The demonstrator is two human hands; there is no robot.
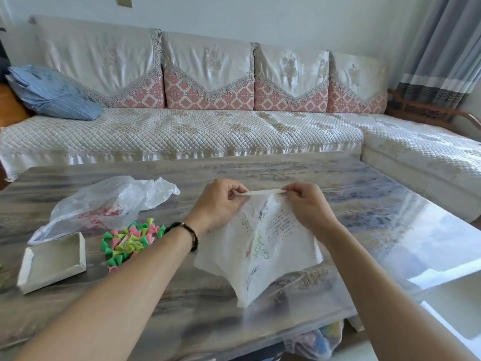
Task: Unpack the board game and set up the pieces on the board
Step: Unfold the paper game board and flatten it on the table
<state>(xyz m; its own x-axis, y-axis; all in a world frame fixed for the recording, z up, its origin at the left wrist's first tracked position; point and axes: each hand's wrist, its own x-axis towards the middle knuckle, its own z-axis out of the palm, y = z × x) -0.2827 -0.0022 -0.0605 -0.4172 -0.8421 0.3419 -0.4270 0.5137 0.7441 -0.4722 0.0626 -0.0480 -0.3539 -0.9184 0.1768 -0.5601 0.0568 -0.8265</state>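
Currently, a person seated at a low grey table (325, 178) is unfolding a thin paper game board (263, 246), seen from a head-worn camera looking down. This appears to be the unpacking step: the pieces are out, but the board is not yet laid flat.

Both hands hold the board's top folded edge, raised above the middle of the table. The left hand (221, 201), with a dark beaded bracelet (191, 235) on its wrist, pinches the left end of that edge between curled fingers and thumb. The right hand (308, 204) pinches the right end the same way. Neither holds anything else. The sheet hangs down between them like a tent, creased along its folds, its lower corners resting on the table. Printed text and a small pattern of coloured circles show on it.

Near the table's left edge lies a heap of small cone-shaped playing pieces (130, 243) in green, pink and yellow. Just left of them sits an open shallow cardboard box (52, 264). Behind both is a crumpled clear plastic bag (109, 201). A quilted sofa (182, 131) stands beyond the far edge.

Next, the hands likely need to draw apart to open the remaining folds, then lower and smooth the sheet flat before any cones are placed.
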